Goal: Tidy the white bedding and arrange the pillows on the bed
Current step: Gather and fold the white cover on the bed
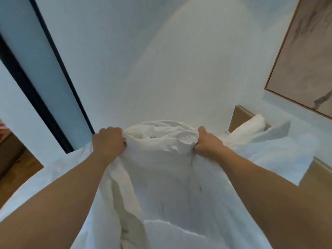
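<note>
Two hands: we have both raised in front of us, arms bare and stretched forward, each clamped on the same bundle of cloth.
Left hand (107, 143): fingers curled over a fistful of the white bedding (159, 159), knuckles toward us, at the bundle's left edge.
Right hand (206, 143): fingers and thumb bunched tight round the bedding's right edge — level with our left hand.
White bedding: gathered into a crumpled roll between our hands and held up in the air; below the grip it hangs down in long folds toward us, spreading wide at the bottom of the view.
Pillow (258, 123): white, behind and to the right of our right hand, lying against the wooden headboard (239, 117) — more white cloth spreads just beside it.
Wall (161, 60): plain white, rising behind the bundle.
Framed picture (309, 56): pale marbled, thin wooden frame, high on the right.
Dark frame strip (53, 78): slanting down the left side.
Wooden floor (16, 175): lower left.
</note>
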Demonstrator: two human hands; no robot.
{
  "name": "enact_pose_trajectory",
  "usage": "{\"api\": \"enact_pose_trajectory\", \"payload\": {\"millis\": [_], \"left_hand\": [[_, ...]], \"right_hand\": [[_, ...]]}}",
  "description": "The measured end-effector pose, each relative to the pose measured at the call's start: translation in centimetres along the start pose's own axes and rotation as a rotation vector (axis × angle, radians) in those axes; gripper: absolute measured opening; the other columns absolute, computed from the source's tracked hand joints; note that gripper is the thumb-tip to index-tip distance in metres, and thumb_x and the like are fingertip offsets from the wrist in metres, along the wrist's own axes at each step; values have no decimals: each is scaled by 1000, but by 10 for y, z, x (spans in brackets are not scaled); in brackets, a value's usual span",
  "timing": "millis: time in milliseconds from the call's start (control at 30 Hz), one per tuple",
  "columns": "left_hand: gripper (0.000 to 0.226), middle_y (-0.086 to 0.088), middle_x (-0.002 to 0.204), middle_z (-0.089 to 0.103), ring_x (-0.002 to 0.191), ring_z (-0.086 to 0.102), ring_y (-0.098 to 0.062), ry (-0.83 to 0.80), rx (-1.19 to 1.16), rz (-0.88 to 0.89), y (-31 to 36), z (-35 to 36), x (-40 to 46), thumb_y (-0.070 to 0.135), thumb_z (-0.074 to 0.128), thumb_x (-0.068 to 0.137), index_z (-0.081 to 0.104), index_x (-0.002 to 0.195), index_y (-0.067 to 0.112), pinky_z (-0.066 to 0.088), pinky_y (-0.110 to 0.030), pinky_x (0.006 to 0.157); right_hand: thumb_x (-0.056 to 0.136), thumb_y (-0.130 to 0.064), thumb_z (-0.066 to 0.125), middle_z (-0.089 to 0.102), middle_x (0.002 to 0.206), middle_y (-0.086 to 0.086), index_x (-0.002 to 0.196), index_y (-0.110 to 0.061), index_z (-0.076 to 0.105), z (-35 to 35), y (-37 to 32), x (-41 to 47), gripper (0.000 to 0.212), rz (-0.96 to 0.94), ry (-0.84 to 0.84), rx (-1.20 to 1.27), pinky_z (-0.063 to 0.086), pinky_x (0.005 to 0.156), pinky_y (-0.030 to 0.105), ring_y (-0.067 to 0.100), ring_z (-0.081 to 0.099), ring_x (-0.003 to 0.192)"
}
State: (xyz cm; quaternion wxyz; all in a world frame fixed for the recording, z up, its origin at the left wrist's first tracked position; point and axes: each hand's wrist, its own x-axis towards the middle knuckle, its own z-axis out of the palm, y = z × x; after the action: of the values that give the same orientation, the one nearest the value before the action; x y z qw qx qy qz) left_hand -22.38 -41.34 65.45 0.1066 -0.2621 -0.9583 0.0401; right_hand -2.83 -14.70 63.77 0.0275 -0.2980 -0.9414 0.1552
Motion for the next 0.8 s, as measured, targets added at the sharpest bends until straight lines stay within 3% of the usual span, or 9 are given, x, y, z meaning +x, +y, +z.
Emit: {"api": "enact_pose_trajectory", "payload": {"millis": [133,300,333,433,467,667,700,767,800], "left_hand": [[16,-5,107,65,92,61,-25,-295,-197,-2,-24,20,-21,22,44,81,58,88,19,49,-31,74],[9,-9,85,63,81,62,-34,403,-274,-2,14,-45,29,25,53,80,55,81,16,44,-35,64],[8,-8,85,64,80,62,-34,379,-326,8,24,-32,21,25,54,79,55,81,17,45,-35,63],[21,0,106,67,99,64,-25,-268,-261,162,44,31,-44,25,52,77,62,96,24,51,-33,80],[20,2,106,67,99,63,-24,-329,-213,162,39,40,-50,23,50,76,60,93,25,49,-31,79],[7,-2,83,63,82,62,-29,247,-334,-21,41,-13,-21,23,53,78,57,81,19,42,-31,62],[14,-4,91,66,86,64,-30,87,-357,47,55,-11,-29,25,55,79,63,89,20,47,-32,66],[32,-5,114,66,103,62,-29,-438,-266,229,79,16,-51,25,56,79,64,109,20,52,-35,82],[34,-4,119,64,106,61,-28,-528,-221,239,77,24,-55,24,54,79,62,112,21,51,-35,85]], "right_hand": [[70,-21,63,69,96,4,103,-21,60,-31,-5,-22,34,-87,-188,-279,52,73,29,27,65,88],[78,-33,61,67,101,10,102,-24,55,-86,-14,13,27,-46,368,-235,46,73,34,34,64,95],[79,-35,59,66,103,10,107,-24,53,-54,-12,2,31,-35,359,-223,48,75,37,33,64,96],[84,-33,54,64,121,5,123,-27,54,45,1,-73,40,-130,-231,-368,49,88,38,28,61,111],[83,-33,55,64,122,3,120,-27,58,42,14,-81,38,-110,-287,-400,49,89,35,26,61,112],[69,-33,63,68,97,2,98,-30,58,-57,33,-24,30,56,198,-162,52,76,35,29,65,94],[71,-37,64,67,98,3,101,-29,57,-32,21,-33,32,56,167,-151,53,77,36,29,65,93],[78,-41,65,64,118,6,121,-25,56,25,7,-67,46,-9,-282,-265,51,88,37,28,62,107],[81,-36,65,59,128,6,128,-20,53,36,8,-77,51,9,-511,-354,48,94,35,27,59,114]]}}
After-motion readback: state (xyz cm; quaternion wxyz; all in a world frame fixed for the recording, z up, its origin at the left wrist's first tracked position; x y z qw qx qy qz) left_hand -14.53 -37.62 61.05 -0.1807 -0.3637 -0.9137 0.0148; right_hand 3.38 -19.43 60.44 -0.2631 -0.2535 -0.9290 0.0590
